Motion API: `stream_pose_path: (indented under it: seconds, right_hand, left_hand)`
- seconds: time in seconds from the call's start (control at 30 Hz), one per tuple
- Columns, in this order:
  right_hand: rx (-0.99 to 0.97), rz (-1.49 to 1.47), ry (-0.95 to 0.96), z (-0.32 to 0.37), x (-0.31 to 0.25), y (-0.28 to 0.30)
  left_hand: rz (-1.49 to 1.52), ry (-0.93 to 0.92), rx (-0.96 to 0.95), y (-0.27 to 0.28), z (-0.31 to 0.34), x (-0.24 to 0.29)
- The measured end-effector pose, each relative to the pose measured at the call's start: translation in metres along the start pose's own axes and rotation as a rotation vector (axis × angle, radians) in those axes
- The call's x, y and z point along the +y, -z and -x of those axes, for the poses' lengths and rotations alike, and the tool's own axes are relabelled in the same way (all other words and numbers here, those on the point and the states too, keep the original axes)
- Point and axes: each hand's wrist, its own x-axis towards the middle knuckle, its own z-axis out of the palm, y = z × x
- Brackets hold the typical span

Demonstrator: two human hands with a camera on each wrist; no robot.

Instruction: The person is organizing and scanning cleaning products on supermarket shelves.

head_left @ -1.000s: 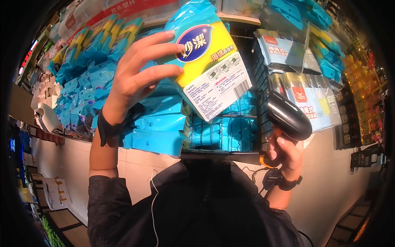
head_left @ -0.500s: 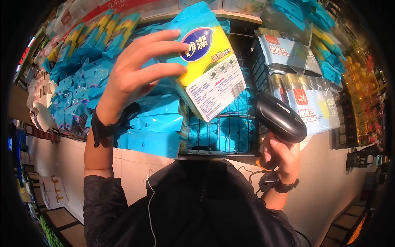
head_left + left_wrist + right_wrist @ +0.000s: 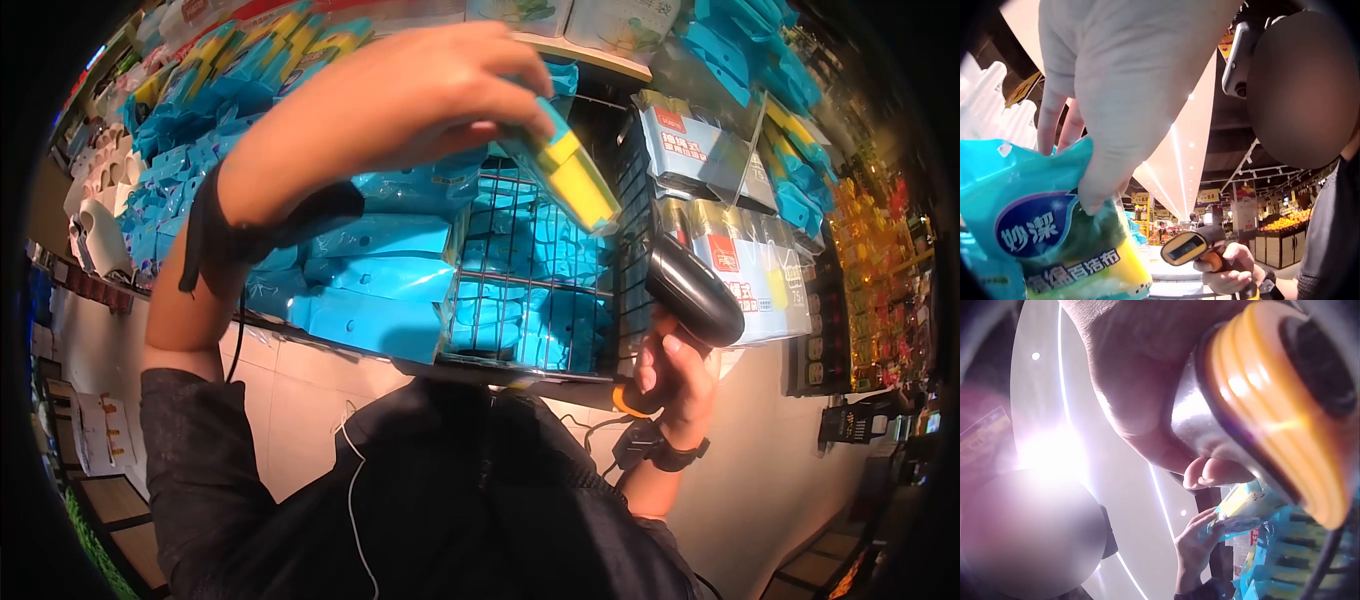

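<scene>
My left hand (image 3: 430, 95) pinches a blue and yellow packet of sponge cloths (image 3: 575, 185) by its upper edge. The packet hangs tilted, its narrow side showing in the head view, over a black wire rack compartment (image 3: 478, 345). In the left wrist view the thumb presses the packet's printed front (image 3: 1029, 225), beside the oval logo. My right hand (image 3: 682, 380) grips a black barcode scanner (image 3: 695, 290) by its handle, with the head pointing up and leftward. The right wrist view shows the scanner's orange handle end (image 3: 1260, 394) close up.
Blue packets (image 3: 380, 280) fill the rack left of the wire compartment, and more lie inside it. Light-blue packs of bags (image 3: 750, 260) stand to the right. A shelf edge (image 3: 590, 58) runs along the back. A cable hangs below the right wrist.
My left hand has turned the packet from front-facing to edge-on, moving it slightly right and bringing the back of the hand over it. The right hand still holds the scanner in nearly the same place.
</scene>
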Motion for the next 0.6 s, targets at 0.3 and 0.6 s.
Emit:
stream_pose_path:
  seconds: [0.3,0.6]
  right_hand:
    - [-0.018,0.071,-0.028,0.001,0.003,0.005]
    - [-0.042,0.089,-0.021,0.0,0.001,0.004]
  left_hand:
    - [-0.077,0.19,-0.489,-0.071,-0.096,-0.034]
    - [-0.173,0.182,-0.613,-0.157,-0.108,-0.068]
